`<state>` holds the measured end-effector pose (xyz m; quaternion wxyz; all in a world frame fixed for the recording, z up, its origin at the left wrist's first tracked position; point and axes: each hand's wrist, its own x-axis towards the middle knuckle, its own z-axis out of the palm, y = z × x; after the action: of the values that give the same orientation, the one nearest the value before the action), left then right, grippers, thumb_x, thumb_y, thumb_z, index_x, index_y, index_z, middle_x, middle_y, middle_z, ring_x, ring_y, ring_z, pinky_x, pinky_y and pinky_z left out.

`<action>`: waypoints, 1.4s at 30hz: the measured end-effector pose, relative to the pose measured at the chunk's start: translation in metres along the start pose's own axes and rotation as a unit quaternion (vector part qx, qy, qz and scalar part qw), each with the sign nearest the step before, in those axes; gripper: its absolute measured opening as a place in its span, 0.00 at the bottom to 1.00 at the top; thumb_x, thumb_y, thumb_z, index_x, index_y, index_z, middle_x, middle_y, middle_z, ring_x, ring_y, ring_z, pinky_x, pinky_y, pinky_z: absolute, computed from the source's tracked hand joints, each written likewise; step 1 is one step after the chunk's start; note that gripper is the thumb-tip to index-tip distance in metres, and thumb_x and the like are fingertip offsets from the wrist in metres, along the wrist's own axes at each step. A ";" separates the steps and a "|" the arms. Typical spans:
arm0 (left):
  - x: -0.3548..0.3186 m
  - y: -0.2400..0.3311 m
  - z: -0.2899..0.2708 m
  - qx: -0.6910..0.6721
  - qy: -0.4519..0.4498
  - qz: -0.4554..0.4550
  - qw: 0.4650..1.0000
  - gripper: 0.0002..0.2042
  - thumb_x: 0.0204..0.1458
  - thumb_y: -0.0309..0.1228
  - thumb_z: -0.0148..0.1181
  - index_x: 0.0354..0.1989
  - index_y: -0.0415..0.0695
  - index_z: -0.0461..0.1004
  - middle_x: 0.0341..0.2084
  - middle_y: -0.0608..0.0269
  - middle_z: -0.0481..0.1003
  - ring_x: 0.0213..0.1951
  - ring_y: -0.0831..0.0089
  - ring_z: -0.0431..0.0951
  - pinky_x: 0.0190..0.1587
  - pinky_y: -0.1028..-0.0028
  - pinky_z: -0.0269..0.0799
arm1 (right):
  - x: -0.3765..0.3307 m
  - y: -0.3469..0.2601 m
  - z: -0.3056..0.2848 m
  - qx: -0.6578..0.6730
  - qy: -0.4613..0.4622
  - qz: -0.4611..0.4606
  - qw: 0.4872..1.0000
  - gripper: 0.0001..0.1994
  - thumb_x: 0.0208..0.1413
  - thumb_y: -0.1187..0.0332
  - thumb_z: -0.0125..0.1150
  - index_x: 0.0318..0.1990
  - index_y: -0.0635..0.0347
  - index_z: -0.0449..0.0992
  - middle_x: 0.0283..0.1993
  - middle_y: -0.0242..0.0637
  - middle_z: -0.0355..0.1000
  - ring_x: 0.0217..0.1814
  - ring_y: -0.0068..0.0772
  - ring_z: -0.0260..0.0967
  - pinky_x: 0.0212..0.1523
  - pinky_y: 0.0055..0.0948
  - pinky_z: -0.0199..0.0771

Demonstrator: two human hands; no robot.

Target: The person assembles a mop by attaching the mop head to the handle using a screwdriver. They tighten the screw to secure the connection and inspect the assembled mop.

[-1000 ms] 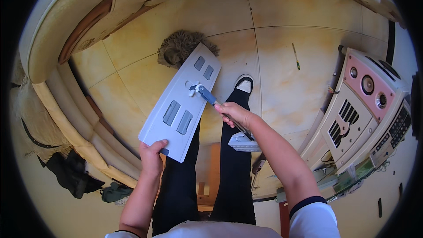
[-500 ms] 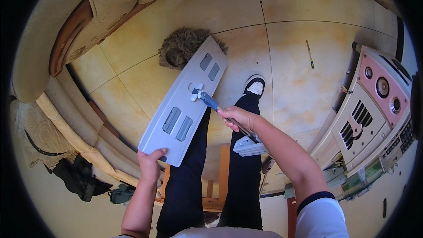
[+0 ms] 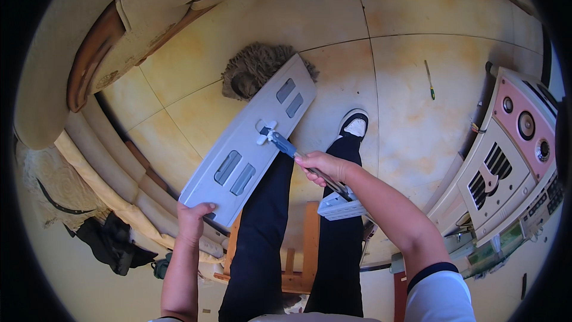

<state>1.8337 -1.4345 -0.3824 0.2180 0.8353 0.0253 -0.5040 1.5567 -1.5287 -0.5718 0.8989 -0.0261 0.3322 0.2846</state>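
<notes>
A long flat mop plate, light grey with several slots, lies slanted in front of my legs. My left hand grips its near left corner, thumb on top. A shaggy brown-grey mop pad is at the plate's far end, partly behind it; whether it is attached there cannot be seen. From the plate's middle a blue swivel joint leads to a metal pole. My right hand is closed round the pole just past the joint. Below that hand, a light-grey slatted piece shows by the pole.
On the tiled floor to the right lies a screwdriver with a green and yellow handle. A pink and white speaker cabinet stands at the right. Beige sofas line the left. Under me is a wooden stool. My shoe is on the floor.
The view has shifted slightly, so the floor and furniture appear a little lower and to the right. Both hands keep their holds on the plate and the pole.
</notes>
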 end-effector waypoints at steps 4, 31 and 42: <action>0.007 0.006 -0.009 0.013 -0.004 -0.005 1.000 0.18 0.31 0.20 0.59 0.37 0.35 0.74 0.30 0.64 0.76 0.33 0.75 0.75 0.40 0.75 0.70 | -0.001 -0.005 0.004 0.000 -0.001 0.012 1.000 0.22 0.59 0.46 0.50 0.24 0.53 0.60 0.14 0.27 0.56 0.10 0.19 0.50 0.11 0.21 0.52; 0.016 0.030 -0.026 0.078 -0.039 0.043 0.995 0.15 0.31 0.19 0.61 0.33 0.38 0.75 0.25 0.67 0.75 0.26 0.78 0.73 0.32 0.77 0.70 | -0.017 0.002 0.008 0.017 -0.017 0.002 1.000 0.21 0.59 0.47 0.51 0.25 0.53 0.61 0.15 0.27 0.57 0.11 0.17 0.52 0.13 0.19 0.55; 0.009 0.044 -0.023 0.114 -0.051 0.031 0.992 0.15 0.31 0.18 0.61 0.33 0.37 0.74 0.23 0.66 0.74 0.24 0.77 0.73 0.27 0.76 0.71 | -0.026 0.001 0.012 -0.006 0.002 -0.011 1.000 0.21 0.58 0.47 0.51 0.24 0.53 0.60 0.15 0.27 0.57 0.11 0.17 0.52 0.13 0.20 0.54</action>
<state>1.8691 -1.4667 -0.3659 0.1377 0.8285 -0.0697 -0.5384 1.5471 -1.5381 -0.5467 0.9010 -0.0364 0.3322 0.2764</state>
